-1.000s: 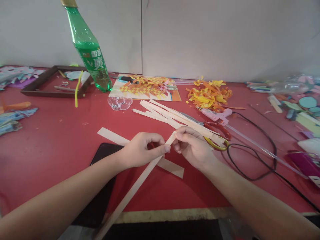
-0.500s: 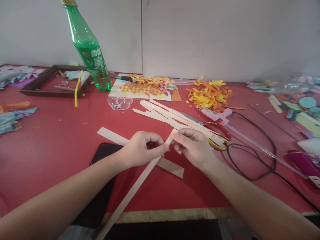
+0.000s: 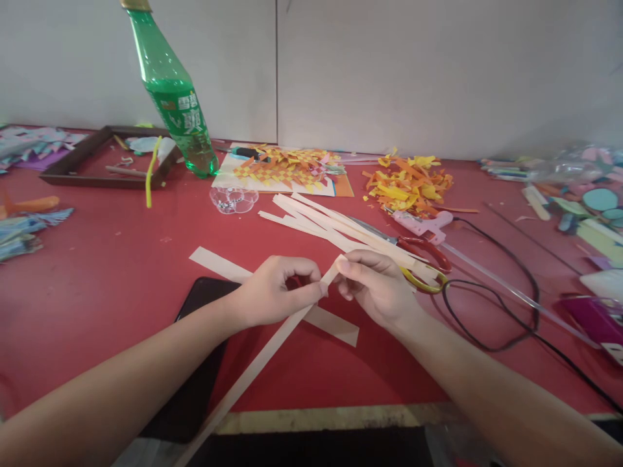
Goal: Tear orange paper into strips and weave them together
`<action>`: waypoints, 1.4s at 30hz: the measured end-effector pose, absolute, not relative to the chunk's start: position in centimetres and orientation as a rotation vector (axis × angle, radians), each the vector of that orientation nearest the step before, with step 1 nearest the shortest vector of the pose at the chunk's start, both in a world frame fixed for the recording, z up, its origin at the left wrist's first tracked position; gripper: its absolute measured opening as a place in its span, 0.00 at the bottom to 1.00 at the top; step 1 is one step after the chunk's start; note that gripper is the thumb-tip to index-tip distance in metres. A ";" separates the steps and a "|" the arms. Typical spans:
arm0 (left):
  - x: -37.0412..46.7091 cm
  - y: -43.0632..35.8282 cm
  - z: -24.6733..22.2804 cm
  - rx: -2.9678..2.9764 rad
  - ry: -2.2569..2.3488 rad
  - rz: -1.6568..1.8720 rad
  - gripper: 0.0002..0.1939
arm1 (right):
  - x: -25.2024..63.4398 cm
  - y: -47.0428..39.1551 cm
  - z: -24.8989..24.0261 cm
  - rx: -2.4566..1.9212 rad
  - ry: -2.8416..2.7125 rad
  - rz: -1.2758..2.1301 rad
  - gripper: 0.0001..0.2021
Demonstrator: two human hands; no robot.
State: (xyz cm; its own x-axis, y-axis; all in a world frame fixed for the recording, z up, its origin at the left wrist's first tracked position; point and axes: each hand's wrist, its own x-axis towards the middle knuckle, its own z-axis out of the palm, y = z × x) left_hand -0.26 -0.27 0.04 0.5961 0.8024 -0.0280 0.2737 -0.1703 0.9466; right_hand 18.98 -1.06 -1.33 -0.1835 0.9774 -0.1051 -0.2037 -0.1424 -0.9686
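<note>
Between both hands runs a long cream paper strip (image 3: 265,357), slanting down past the table's front edge. My left hand (image 3: 280,292) pinches it between thumb and fingers a little below its upper end. At that end, my right hand (image 3: 372,282) grips the tip between thumb and forefinger. Beneath the left hand lies a wider cream strip (image 3: 335,325), flat on the table and partly hidden. Several more paper strips (image 3: 316,220) lie in a loose bundle just beyond the hands, over scissors (image 3: 423,253) with red and yellow handles.
A black phone-like slab (image 3: 199,344) lies under my left forearm. Right of the hands are a pink glue gun (image 3: 423,224) and its black cable (image 3: 487,292). Farther back stand a green bottle (image 3: 175,104), a dark frame (image 3: 87,178) and orange-yellow paper scraps (image 3: 409,185).
The strip's lower end has swung slightly left. Both hands keep nearly the same place and grip.
</note>
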 end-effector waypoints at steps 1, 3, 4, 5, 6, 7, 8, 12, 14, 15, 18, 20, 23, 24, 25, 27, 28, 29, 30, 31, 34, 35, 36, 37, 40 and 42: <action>-0.3 -0.3 0.0 1.726 0.882 0.606 0.11 | 19.0 -1.1 -1.3 -1.033 -1.093 1.528 0.08; -0.3 -0.2 0.0 1.723 0.886 0.623 0.11 | 19.0 -1.1 -1.4 -1.001 -1.104 1.531 0.08; -0.3 -0.2 0.0 1.720 0.889 0.634 0.12 | 19.1 -1.1 -1.5 -0.987 -1.127 1.533 0.08; -0.3 -0.2 0.0 1.716 0.894 0.647 0.12 | 19.2 -1.1 -1.6 -0.973 -1.155 1.537 0.08; -0.3 -0.1 0.1 1.711 0.896 0.658 0.13 | 19.2 -1.1 -1.7 -0.961 -1.188 1.547 0.07; -0.3 -0.1 0.1 1.706 0.896 0.667 0.14 | 19.3 -1.1 -1.8 -0.952 -1.217 1.566 0.06; -0.3 -0.1 0.1 1.705 0.895 0.676 0.14 | 19.3 -1.2 -2.0 -0.943 -1.238 1.591 0.05; -0.4 -0.2 0.2 1.732 0.888 0.678 0.15 | 19.1 -1.3 -2.1 -0.915 -1.192 1.678 0.06; -0.4 -0.2 0.2 1.750 0.883 0.667 0.15 | 18.9 -1.3 -1.9 -0.909 -1.141 1.699 0.07; -0.3 -0.3 0.2 1.758 0.882 0.664 0.15 | 18.8 -1.3 -1.7 -0.910 -1.123 1.709 0.07; -0.2 -0.3 0.2 1.770 0.875 0.664 0.15 | 18.7 -1.3 -1.5 -0.938 -1.067 1.732 0.06; -0.1 -0.3 0.1 1.768 0.881 0.654 0.14 | 18.8 -1.1 -1.5 -0.959 -0.979 1.725 0.06; 0.0 -0.3 0.2 1.760 0.903 0.634 0.13 | 18.8 -0.8 -1.4 -0.979 -0.846 1.704 0.07; 0.0 -0.3 0.2 1.756 0.913 0.635 0.13 | 18.8 -0.7 -1.3 -0.980 -0.821 1.706 0.07; 0.0 -0.3 0.2 1.750 0.924 0.635 0.12 | 18.8 -0.6 -1.2 -0.977 -0.801 1.706 0.08; -0.1 -0.2 0.3 1.710 0.930 0.622 0.11 | 18.9 -0.4 -1.1 -0.938 -0.769 1.671 0.09; -0.1 -0.2 0.3 1.662 0.933 0.611 0.11 | 18.9 -0.4 -1.1 -0.911 -0.759 1.632 0.09; -0.1 -0.1 0.3 1.592 0.941 0.596 0.11 | 19.0 -0.3 -1.1 -0.887 -0.756 1.589 0.10; -0.1 0.0 0.3 1.509 0.955 0.581 0.11 | 19.1 -0.3 -1.1 -0.874 -0.769 1.557 0.11; -0.1 0.0 0.3 1.427 0.973 0.578 0.12 | 19.1 -0.4 -1.2 -0.878 -0.804 1.544 0.12; -0.1 0.2 0.1 1.285 1.007 0.607 0.13 | 19.1 -0.8 -1.5 -0.982 -1.060 1.557 0.14; -0.1 0.2 0.0 1.275 1.002 0.609 0.12 | 19.0 -1.0 -1.6 -1.020 -1.171 1.541 0.13; -0.1 0.2 0.0 1.267 0.993 0.602 0.12 | 19.0 -1.2 -1.6 -1.050 -1.269 1.505 0.11; -0.1 0.2 -0.1 1.254 0.981 0.577 0.12 | 18.9 -1.4 -1.7 -1.067 -1.345 1.461 0.09; -0.1 0.1 -0.2 1.219 0.922 0.479 0.12 | 18.8 -1.4 -1.6 -1.078 -1.373 1.386 0.08; -0.1 0.1 -0.2 1.231 0.883 0.457 0.13 | 18.9 -1.0 -1.5 -1.087 -1.203 1.394 0.09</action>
